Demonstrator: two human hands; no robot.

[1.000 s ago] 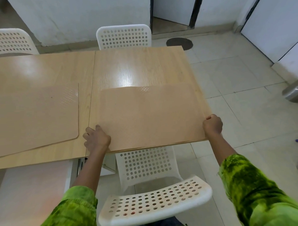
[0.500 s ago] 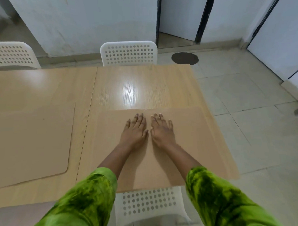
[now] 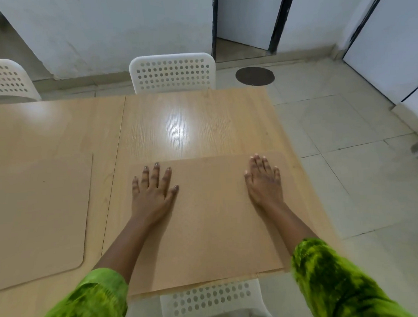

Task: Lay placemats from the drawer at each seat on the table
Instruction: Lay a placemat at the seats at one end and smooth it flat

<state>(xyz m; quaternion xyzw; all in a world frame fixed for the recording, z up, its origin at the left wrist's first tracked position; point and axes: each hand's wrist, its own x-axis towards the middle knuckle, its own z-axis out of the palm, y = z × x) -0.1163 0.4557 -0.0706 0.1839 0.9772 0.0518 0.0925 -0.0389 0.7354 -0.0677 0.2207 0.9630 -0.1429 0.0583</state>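
at frame left a tan, round-cornered thin placemat (image 3: 39,216) lies on the pale wood bench (image 3: 213,115). lower centre, a second tan placemat (image 3: 210,220) lies flat under the left hand (image 3: 152,193) and right hand (image 3: 264,182), both spread, palms down. it looks light, fairly stiff; take it by its side edges.

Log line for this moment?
left hand: flat on near placemat | right hand: flat on it | second placemat: laid at left
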